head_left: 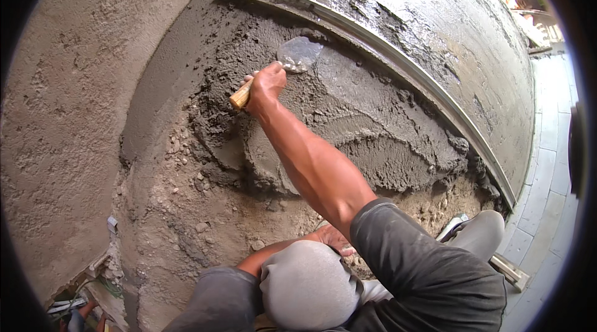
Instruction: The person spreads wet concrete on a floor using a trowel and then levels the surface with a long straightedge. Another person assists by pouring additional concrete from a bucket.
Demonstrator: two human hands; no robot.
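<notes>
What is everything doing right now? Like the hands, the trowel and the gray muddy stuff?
right hand: closed around the trowel's wooden handle.
trowel: blade pressed flat against the wet mortar.
wet mortar: dark, rough, partly smeared smooth.
metal straightedge: lying along the mortar's upper edge.
left hand: low, mostly hidden behind the knee.

Soft daylight, sharp centre, fisheye-bent dark rim.

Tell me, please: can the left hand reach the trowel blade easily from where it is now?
Probably not. The left hand rests low, behind the raised knee and under the right forearm. The trowel blade is far up the wet mortar, held by the outstretched right hand.
</notes>
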